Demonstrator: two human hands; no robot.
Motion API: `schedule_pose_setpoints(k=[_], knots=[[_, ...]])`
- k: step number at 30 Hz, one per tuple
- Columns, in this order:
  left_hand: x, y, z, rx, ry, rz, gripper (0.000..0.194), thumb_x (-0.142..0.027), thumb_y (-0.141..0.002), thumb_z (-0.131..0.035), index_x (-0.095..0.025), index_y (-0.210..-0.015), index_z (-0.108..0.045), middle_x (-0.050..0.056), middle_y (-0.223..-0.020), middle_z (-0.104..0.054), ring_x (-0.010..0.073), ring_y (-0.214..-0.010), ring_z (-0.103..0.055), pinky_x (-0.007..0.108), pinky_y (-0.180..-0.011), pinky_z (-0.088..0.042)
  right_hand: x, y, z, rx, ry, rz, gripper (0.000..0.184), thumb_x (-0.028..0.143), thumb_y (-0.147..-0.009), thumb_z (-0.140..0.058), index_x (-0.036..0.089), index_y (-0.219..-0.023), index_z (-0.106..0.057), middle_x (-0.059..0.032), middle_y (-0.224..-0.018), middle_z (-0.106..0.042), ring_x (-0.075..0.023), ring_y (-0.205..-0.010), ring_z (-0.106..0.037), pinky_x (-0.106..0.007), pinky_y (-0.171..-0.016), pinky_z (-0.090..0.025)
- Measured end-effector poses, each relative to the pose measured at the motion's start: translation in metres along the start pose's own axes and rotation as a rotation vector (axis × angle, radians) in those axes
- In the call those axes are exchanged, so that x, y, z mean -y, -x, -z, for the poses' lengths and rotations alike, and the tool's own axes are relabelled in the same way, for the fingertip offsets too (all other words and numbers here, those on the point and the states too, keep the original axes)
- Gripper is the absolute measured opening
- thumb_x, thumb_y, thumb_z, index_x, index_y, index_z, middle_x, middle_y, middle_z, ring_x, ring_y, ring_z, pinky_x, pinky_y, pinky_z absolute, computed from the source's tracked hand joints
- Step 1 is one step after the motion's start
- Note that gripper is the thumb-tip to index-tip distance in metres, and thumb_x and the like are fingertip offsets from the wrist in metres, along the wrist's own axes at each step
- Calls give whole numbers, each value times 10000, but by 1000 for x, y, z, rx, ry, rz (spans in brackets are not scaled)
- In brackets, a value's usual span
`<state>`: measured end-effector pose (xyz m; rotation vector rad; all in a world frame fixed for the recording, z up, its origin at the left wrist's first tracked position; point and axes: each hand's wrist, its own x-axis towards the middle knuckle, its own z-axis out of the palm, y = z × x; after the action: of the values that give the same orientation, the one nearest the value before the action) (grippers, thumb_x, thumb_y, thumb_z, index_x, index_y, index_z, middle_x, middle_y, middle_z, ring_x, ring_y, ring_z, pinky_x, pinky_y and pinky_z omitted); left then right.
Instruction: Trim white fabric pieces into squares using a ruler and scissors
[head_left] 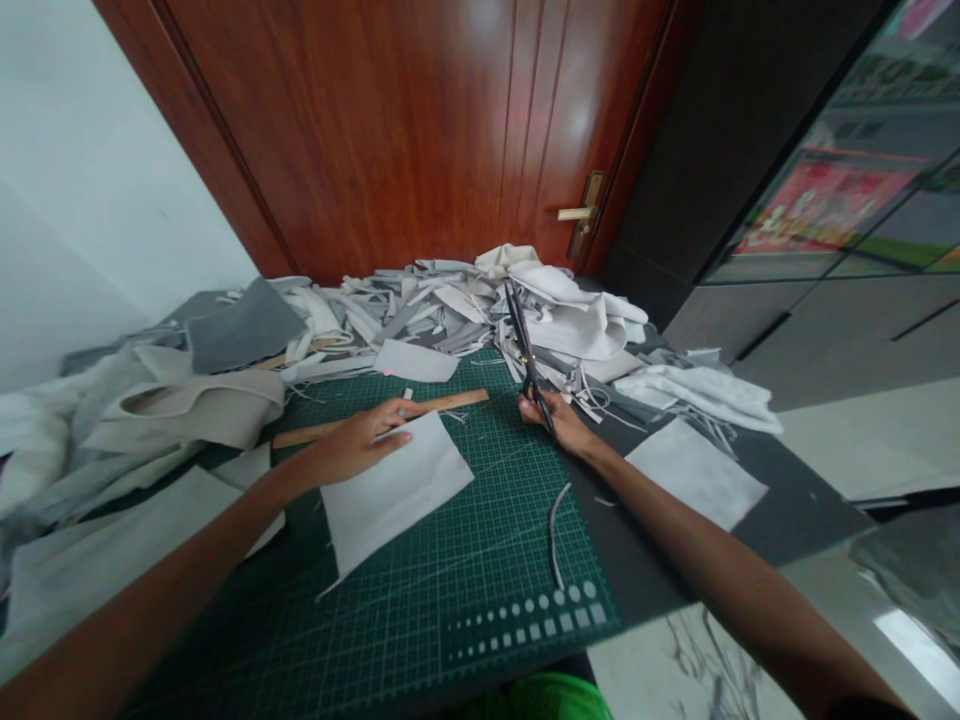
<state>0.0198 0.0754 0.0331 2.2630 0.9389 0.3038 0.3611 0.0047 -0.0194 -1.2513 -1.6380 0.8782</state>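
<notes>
My left hand lies over the upper edge of a light grey, four-sided fabric piece. Its thumb rests on the fabric, apart from the fingers, which stretch over a wooden ruler. A small white stick, perhaps chalk, shows right beside these fingertips; whether they hold it I cannot tell. My right hand is closed around the handles of black scissors, whose blades point away from me toward the scrap pile. Beneath the left hand and fabric lies a green cutting mat.
Heaped fabric scraps line the table's back edge before a wooden door. Larger fabric pieces pile up at left. One pale square of cloth lies right of my forearm. A thin grey strip curves on the mat.
</notes>
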Motion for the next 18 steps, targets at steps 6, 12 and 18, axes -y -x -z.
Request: schedule_pose_setpoints(k=[6,12,18], knots=[[-1,18,0,-18,-115,53,529,-549,-901,-562,-196,-1284,-657,140,-1307,-723,321,-1148,-698,415,-991,-526,0,2,-6,-174,220,-45,497,679,-868,-576,230,-674,-483,22,-607,-475,-139,-568,-432,-281,-543,-325],[-14,29,-5,-36,-222,-19,414,-477,-980,-437,-189,-1127,-695,123,-1187,-756,296,-1080,-703,382,-983,-511,8,6,-2,-283,518,-104,328,504,-747,-759,228,-667,-603,1,-579,-573,-170,-545,-501,-294,-559,-297],[-21,25,-12,-159,-210,-55,391,-434,-1009,-389,-200,-1141,-673,103,-1181,-750,283,-1069,-687,372,-980,-509,24,7,-3,-119,953,-165,379,580,-843,-688,207,-902,-718,-94,-816,-742,-244,-716,-667,-319,-624,-414]])
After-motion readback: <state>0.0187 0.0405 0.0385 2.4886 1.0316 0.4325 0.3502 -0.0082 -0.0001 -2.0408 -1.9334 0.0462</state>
